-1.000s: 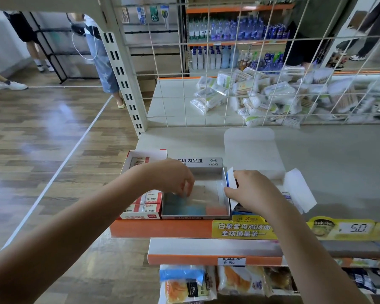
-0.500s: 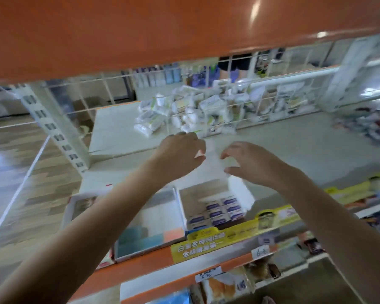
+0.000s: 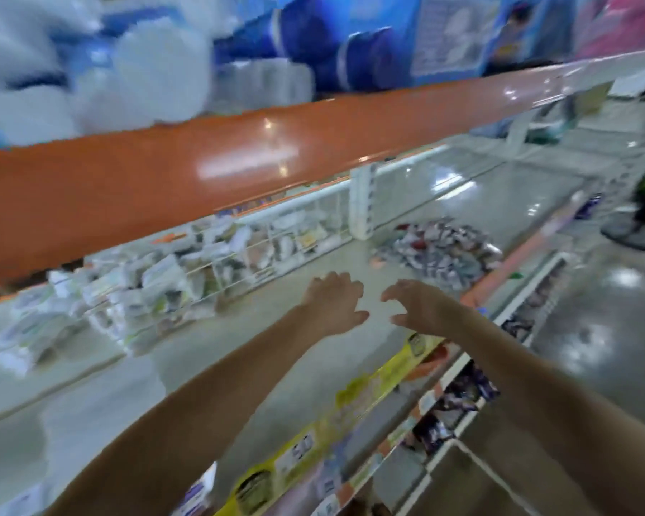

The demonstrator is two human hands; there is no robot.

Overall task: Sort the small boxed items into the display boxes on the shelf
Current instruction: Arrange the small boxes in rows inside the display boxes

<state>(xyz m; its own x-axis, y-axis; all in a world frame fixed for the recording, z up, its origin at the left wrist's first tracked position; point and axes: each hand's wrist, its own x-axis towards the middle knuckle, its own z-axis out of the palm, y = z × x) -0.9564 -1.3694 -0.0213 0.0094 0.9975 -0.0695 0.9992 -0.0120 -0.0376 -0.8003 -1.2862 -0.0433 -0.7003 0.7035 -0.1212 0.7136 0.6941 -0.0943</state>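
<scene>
A shop shelf [image 3: 239, 370] of smooth pale grey board runs diagonally through a blurred, tilted view, its front edge carrying a glossy yellow price strip [image 3: 350, 404] over an orange lip. Nearest, at the lower left corner, a white carton edge [image 3: 198, 493] shows, probably one of the display boxes, though blur prevents certainty. Above the bare board, both forearms extend forward; the left hand [image 3: 334, 307] and right hand [image 3: 421, 310] hover side by side, apart from each other, fingers loosely curved and grasping nothing. Beyond them, to the right, lies a heap of small crinkled packets [image 3: 440, 251], grey, white and red, possibly the items to sort; whether they are boxed cannot be told. Behind a white wire grille [image 3: 295, 232] sit soft white wrapped packs [image 3: 127, 288]. An orange upper shelf edge [image 3: 164, 188], shiny with reflected light, crosses the top, bulky blue-and-white packages above it. Judged step: reaching for the next items with empty hands; the next move calls for closing on the heap and carrying pieces back leftward to the boxes.
</scene>
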